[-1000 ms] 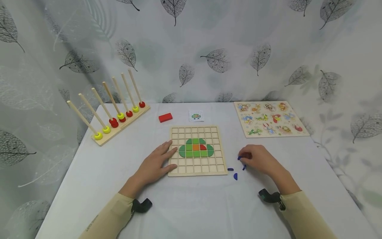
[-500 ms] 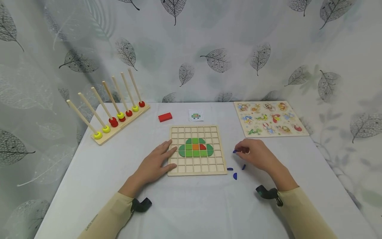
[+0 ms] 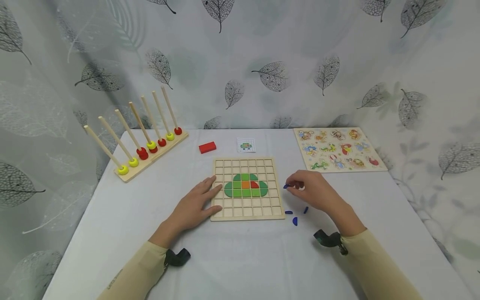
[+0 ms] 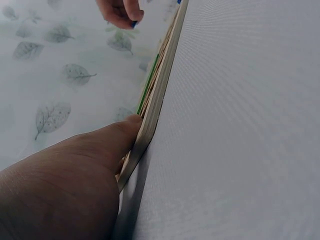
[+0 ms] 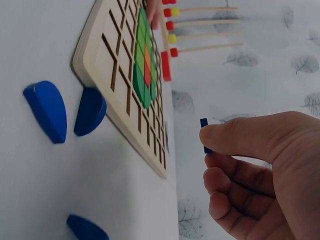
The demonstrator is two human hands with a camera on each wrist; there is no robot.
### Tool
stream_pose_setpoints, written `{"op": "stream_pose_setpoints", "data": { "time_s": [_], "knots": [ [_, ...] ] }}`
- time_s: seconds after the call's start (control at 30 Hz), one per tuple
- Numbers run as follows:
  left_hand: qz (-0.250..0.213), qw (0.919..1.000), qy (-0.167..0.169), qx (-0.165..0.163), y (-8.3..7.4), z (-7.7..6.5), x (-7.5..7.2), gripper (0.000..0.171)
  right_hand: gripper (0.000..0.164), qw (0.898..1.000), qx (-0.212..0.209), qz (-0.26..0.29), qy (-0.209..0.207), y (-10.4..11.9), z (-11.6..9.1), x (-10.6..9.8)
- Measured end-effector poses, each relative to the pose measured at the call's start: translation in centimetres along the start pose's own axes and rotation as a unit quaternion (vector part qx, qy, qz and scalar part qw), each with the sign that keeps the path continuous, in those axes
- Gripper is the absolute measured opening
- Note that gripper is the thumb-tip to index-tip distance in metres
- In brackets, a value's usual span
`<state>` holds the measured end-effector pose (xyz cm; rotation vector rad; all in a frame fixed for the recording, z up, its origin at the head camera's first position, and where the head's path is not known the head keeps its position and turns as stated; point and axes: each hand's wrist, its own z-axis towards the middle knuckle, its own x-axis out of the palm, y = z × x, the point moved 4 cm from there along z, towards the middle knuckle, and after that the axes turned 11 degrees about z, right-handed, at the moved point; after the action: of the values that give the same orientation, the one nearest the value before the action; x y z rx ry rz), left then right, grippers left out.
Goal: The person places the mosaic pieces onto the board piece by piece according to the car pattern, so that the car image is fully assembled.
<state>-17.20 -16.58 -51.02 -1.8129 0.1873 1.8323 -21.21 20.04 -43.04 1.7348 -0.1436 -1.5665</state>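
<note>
A wooden grid board [image 3: 247, 212] lies mid-table, with green, orange and red pieces set in its cells. My left hand [image 3: 196, 204] rests on the board's left edge, fingers spread; in the left wrist view its thumb [image 4: 112, 137] lies along the rim. Off the board's right side, my right hand [image 3: 313, 191] pinches a small blue half-round piece [image 5: 205, 136] between thumb and fingertips, held above the table. Three more blue pieces lie by the board's lower right corner: one half-round piece [image 5: 47, 111], one touching or close against the board [image 5: 91, 111], and one farther off [image 5: 87, 228].
Behind the board lie a small picture card [image 3: 246, 145] and a red block [image 3: 207, 147]. A peg rack [image 3: 146, 162] with red and yellow beads stands at the back left. An insect picture puzzle board [image 3: 339, 150] lies at the back right. A leaf-print curtain [image 3: 255, 50] hangs behind the table.
My right hand has lifted a blue piece from beside the others and moved it left and away from me, nearer the board's right edge. The left hand has stayed in place.
</note>
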Motion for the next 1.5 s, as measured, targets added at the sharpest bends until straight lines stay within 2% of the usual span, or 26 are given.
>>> {"op": "stream_pose_setpoints", "data": {
  "time_s": [0.4,0.63,0.9,1.3,1.5],
  "knots": [
    [-0.002,1.0,0.002,0.0,0.1,-0.1,0.1,0.076,0.015,0.999,-0.028,0.015,0.011,2.0,1.0,1.3],
    [-0.005,1.0,0.005,-0.006,0.3,-0.4,0.5,0.077,0.013,0.999,-0.017,0.025,0.029,2.9,1.2,2.8],
    [0.0,0.9999,0.006,-0.011,0.6,-0.5,0.9,0.076,0.012,0.998,-0.024,0.033,0.05,3.7,1.5,4.4],
    [-0.008,0.9999,0.0,-0.007,0.3,-0.1,0.4,0.077,0.009,0.997,-0.047,0.02,0.055,4.3,2.0,6.1],
    [-0.009,0.9999,0.0,-0.005,0.2,0.0,0.3,0.077,0.009,0.997,-0.042,0.012,0.058,4.6,2.2,7.2]
  ]
}}
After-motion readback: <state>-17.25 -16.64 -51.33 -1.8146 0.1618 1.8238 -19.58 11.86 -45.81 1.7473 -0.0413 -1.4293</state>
